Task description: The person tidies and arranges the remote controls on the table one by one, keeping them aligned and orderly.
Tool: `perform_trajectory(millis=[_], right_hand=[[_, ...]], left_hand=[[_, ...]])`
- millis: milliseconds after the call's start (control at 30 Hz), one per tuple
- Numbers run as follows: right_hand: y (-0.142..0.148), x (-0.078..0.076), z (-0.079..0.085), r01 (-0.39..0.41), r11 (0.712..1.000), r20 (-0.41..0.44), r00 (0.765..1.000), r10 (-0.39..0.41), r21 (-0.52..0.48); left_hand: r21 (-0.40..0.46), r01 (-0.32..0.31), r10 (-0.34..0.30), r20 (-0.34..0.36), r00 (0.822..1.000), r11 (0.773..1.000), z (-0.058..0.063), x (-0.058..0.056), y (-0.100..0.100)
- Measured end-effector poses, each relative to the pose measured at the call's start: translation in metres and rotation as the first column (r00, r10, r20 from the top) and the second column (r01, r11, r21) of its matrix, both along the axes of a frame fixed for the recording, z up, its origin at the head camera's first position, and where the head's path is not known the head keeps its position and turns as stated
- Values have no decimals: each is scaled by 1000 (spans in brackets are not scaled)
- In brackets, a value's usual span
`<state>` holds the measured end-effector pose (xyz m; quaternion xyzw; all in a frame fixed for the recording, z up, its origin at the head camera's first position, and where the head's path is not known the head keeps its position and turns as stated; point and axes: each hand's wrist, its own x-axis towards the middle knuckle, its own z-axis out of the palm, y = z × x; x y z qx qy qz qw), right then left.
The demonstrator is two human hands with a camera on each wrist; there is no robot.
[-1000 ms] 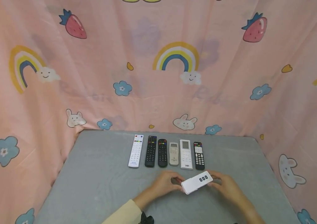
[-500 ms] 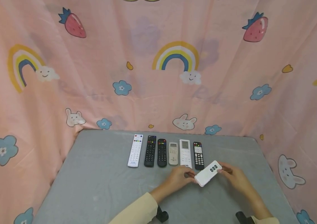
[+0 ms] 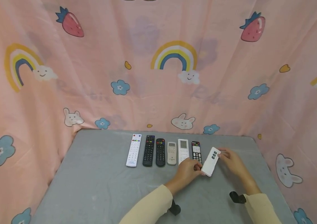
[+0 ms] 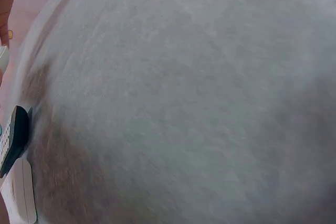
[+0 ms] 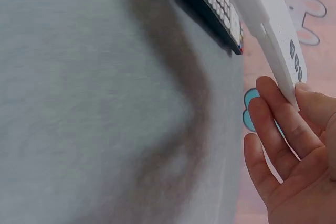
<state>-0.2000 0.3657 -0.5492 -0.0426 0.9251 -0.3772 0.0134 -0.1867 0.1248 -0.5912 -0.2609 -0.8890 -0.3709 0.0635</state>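
A slim white remote control [image 3: 211, 161] with three dark buttons at its far end is held tilted above the table's right half. My left hand [image 3: 186, 172] pinches its near end. At the far end, my right hand [image 3: 234, 162] holds it between thumb and fingertips. The right wrist view shows the thumb of the right hand [image 5: 294, 145] on the button side, its other fingers spread loosely. Just left of the white remote lies a black remote [image 3: 196, 151], its lower end partly behind the left hand. The left hand also covers the bottom of a white remote with a screen [image 3: 183, 149].
Further left in the same row lie a beige remote [image 3: 171, 154], two black remotes [image 3: 160, 152] and a long white remote [image 3: 133, 151]. The grey table [image 3: 91, 180] ends at a pink patterned curtain [image 3: 136, 105] behind. Dark camera mounts [image 3: 175, 207] stick out from the wrists.
Both hands have carried the white remote to the right and away from me. It has turned from nearly crosswise to a steeper slant. The row of remotes lies as before.
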Motion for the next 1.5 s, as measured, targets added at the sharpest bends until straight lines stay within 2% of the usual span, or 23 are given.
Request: perform_trajectory(millis=[167, 267, 433, 633, 1033, 1267, 1500], right_hand=[[-3, -19, -2, -2, 999, 25, 1000, 3, -39], [-10, -27, -3, 3, 999, 52, 999, -1, -34], [-16, -33, -12, 38, 999, 86, 996, -35, -38], [-11, -38, -13, 69, 997, 139, 988, -65, -24], [-11, -50, -12, 89, 994, 161, 984, -78, -60], [-10, -58, -14, 113, 990, 190, 977, -96, -80], [-9, -63, -19, 83, 988, 173, 983, -60, -132]], left_hand=[[-59, -53, 52, -21, 998, 997, 0, -4, 11], [-123, -73, 64, -70, 995, 990, 0, -8, 17], [-198, -87, 56, -157, 986, 976, -7, -9, 22], [-233, -106, 58, -206, 977, 967, -13, -6, 23], [-261, -143, 88, -210, 974, 955, -13, -8, 26], [-253, -159, 114, -182, 977, 954, -12, -10, 31], [-262, -187, 147, -165, 975, 947, -12, -12, 36]])
